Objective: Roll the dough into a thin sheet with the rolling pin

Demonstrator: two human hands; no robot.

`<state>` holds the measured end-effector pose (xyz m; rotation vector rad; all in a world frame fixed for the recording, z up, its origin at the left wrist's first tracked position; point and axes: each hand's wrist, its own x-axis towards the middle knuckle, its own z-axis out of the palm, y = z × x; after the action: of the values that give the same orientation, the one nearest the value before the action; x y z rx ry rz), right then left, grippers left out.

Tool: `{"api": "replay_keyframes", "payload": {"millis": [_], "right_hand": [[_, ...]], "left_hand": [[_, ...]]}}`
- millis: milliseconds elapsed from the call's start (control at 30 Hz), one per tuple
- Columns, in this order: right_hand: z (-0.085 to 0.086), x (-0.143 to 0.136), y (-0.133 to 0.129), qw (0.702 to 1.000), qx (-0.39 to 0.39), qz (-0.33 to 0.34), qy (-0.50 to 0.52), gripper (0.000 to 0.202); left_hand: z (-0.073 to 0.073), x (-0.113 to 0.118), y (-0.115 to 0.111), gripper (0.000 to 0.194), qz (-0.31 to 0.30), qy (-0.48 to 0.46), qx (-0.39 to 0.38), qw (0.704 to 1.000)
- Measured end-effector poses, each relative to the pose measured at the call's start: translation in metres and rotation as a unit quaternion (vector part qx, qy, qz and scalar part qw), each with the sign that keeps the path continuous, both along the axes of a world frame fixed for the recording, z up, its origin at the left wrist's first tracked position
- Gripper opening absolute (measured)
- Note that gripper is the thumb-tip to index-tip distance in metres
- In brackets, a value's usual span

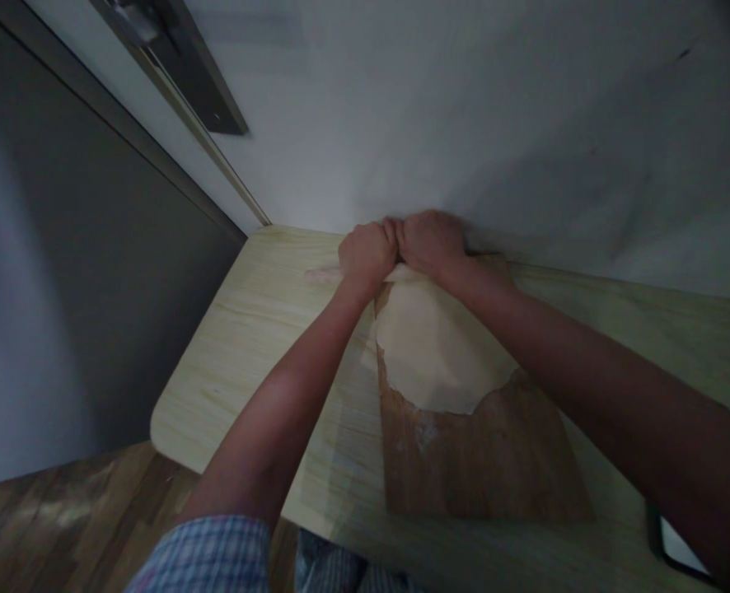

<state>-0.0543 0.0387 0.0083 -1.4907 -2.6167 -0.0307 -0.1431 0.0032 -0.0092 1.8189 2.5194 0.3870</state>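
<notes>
The table point(229, 354) carries the board point(482, 469), which reaches close to the table's far edge. The dough point(445, 346) covers the board's far part, ragged edge facing near. The pin point(321, 274) is at the dough's far end; its long axis runs left to right, roughly along the table's far edge, left end pointing toward the left edge. The left hand point(368, 254) and right hand point(432, 240), touching, grip the pin. The phone point(686, 548) lies toward the near edge, right of the board.

I count two hands point(368, 254) point(432, 240), one rolling pin point(321, 275), one dough sheet point(442, 354), one board point(476, 469), one bench point(235, 346), one door handle point(139, 22), one phone point(683, 548)
</notes>
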Motion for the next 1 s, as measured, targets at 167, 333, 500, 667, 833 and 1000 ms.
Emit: {"api": "replay_keyframes", "payload": {"millis": [167, 333, 500, 667, 833, 1000], "right_hand": [[0.001, 0.007, -0.015, 1.0, -0.008, -0.002, 0.005, 0.048], [-0.007, 0.017, -0.045, 0.999, 0.021, -0.013, 0.04, 0.039], [-0.02, 0.027, -0.082, 0.997, 0.056, -0.01, 0.057, 0.042], [-0.026, 0.037, -0.117, 0.994, 0.084, -0.007, 0.076, 0.038], [-0.016, 0.059, -0.143, 0.996, 0.069, 0.06, 0.02, 0.029], [-0.005, 0.081, -0.155, 0.988, 0.07, 0.128, -0.043, 0.026]], "left_hand": [[-0.002, 0.006, -0.014, 0.059, 0.002, 0.0, 0.005, 1.0], [-0.004, 0.015, -0.044, 0.05, 0.001, 0.042, 0.024, 0.999], [-0.004, 0.027, -0.086, 0.044, -0.022, 0.047, 0.048, 0.997], [-0.011, 0.03, -0.119, 0.045, -0.053, 0.065, 0.08, 0.993], [-0.007, 0.013, -0.141, 0.041, -0.145, 0.079, 0.046, 0.985], [-0.003, -0.001, -0.153, 0.038, -0.175, 0.086, 0.021, 0.98]]}}
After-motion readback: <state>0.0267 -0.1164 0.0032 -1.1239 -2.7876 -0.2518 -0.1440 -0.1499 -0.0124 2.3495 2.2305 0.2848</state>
